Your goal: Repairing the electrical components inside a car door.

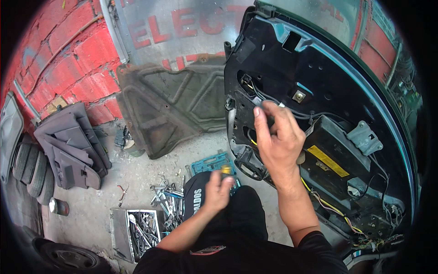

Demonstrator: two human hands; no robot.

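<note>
My left hand (pixel 217 191), smeared by motion, is closed above my knees around a small yellow-ended object (pixel 226 170); its kind is too blurred to tell. My right hand (pixel 282 137) is raised in front of a large dark car panel (pixel 283 59), which looks like a door with its trim off. Its thumb and forefinger are bent together near a dark cable (pixel 299 113); what they hold, if anything, I cannot make out. Below and right of that hand, a black box (pixel 340 144) with a yellow label is fixed to the panel. Yellow wiring (pixel 326 203) runs along the panel's lower part.
Loose wrenches (pixel 166 196) lie on the floor beside a metal toolbox (pixel 132 214) full of tools. A teal tool case (pixel 210 163) lies past my knees. Pliers (pixel 122 194), grey trim panels (pixel 73 146), tyres (pixel 34 171) and a can (pixel 58 207) are at left. A moulded liner (pixel 169 107) leans behind.
</note>
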